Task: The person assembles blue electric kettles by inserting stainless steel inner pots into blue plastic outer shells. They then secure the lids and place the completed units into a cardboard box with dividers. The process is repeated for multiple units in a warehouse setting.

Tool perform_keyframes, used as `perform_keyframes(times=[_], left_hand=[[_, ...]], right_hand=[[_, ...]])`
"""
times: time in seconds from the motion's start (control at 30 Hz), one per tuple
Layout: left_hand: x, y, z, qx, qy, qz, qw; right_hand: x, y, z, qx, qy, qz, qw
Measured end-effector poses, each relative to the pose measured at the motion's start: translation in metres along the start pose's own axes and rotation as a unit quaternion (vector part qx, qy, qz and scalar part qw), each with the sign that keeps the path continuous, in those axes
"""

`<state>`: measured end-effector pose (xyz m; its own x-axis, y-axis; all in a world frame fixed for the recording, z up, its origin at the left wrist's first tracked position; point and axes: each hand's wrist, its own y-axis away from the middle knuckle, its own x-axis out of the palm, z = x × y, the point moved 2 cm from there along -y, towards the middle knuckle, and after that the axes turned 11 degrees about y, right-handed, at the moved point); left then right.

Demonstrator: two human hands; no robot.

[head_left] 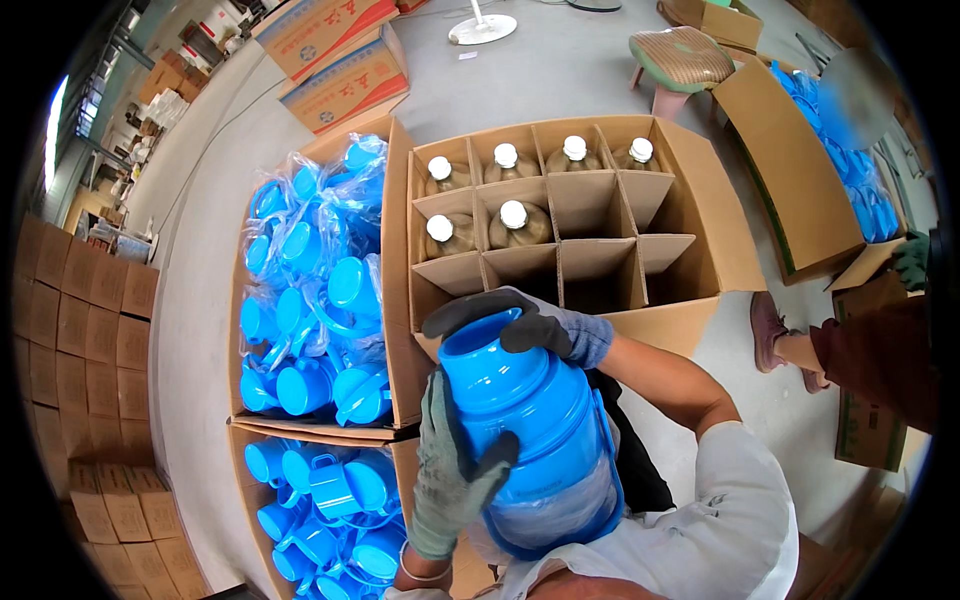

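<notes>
Against my front I hold a large blue plastic flask casing [535,430], tilted, with its open neck away from me. My right hand [545,328], in a dark glove, wraps round the neck rim from the right. On the casing's left side, my left hand [452,470], in a grey-green glove, presses with fingers and thumb spread round it. Clear plastic film clings to the casing's lower part. Just beyond my hands stands a divided carton [690,285]. Several round-shouldered bottles with white caps [513,215] stand in its far and middle compartments; nearer compartments look dark inside.
Two open cartons at my left hold several blue cups [303,388], many in clear bags. Taped cartons [345,80], a stool [682,58] and a stand's white base [482,29] are beyond. To the right are an open carton [790,170] and another person's leg [875,345].
</notes>
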<state>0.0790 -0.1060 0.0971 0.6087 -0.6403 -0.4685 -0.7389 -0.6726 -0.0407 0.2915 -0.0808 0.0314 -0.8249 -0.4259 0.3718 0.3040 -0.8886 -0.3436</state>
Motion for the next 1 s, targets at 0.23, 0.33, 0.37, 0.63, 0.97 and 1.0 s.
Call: perform_keyframes(times=[0.23,0.33,0.37,0.63,0.97,1.0], left_hand=[[0.005,-0.041,-0.039,0.088,-0.085,-0.198,0.972],[-0.017,-0.057,-0.008,0.008,0.116,-0.219,0.969],[-0.021,-0.046,0.04,0.031,-0.063,-0.183,0.981],[0.026,-0.041,0.098,-0.157,0.756,-0.236,0.59],[0.03,-0.037,0.114,-0.074,0.764,-0.256,0.588],[0.029,-0.036,0.112,-0.059,0.78,-0.232,0.578]], right_hand=[[-0.024,-0.03,-0.106,0.114,-0.233,-0.03,0.965],[-0.044,-0.046,-0.043,-0.04,0.208,-0.02,0.977],[-0.059,-0.052,-0.027,-0.041,0.252,-0.018,0.967],[-0.217,-0.02,-0.081,0.246,0.782,-0.203,0.536],[-0.109,-0.066,0.121,-0.141,0.666,-0.338,0.65],[-0.092,-0.066,0.148,-0.149,0.642,-0.367,0.656]])
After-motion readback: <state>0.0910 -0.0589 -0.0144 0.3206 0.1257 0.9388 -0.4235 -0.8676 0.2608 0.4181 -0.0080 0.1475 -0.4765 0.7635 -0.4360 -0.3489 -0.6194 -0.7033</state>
